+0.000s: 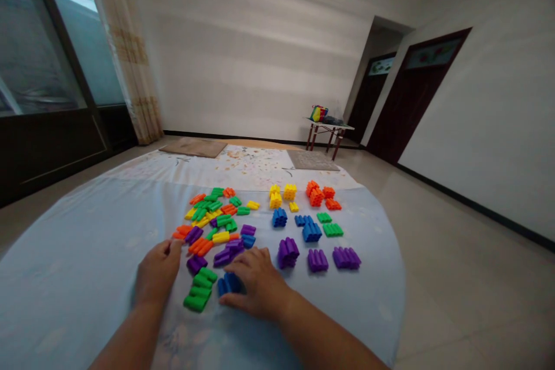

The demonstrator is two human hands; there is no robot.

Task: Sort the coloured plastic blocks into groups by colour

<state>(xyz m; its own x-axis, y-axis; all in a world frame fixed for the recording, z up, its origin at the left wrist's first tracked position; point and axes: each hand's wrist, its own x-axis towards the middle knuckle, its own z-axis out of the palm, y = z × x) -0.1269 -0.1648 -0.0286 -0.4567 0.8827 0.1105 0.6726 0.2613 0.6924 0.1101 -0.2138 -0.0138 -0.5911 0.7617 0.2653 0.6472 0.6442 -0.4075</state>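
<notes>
My right hand (262, 283) is curved around a blue ridged plastic block (229, 284), thumb on the near side and fingers apart on the far side. Whether the fingertips press on it is unclear. My left hand (159, 269) has its thumb and fingertips together at the left edge of the pile, close to an orange block (181, 232); what the tips hold, if anything, is hidden. Between my hands lie a row of green blocks (200, 290), a dark purple block (196, 265) and lighter purple blocks (229, 253).
Beyond is a mixed pile of green (212, 203), orange and yellow blocks. On the right stand colour groups: yellow (276, 196), orange (315, 193), blue (311, 230), green (333, 230), purple (288, 253). A blue cloth (108, 231) covers the round-edged table. A small table (332, 125) stands behind.
</notes>
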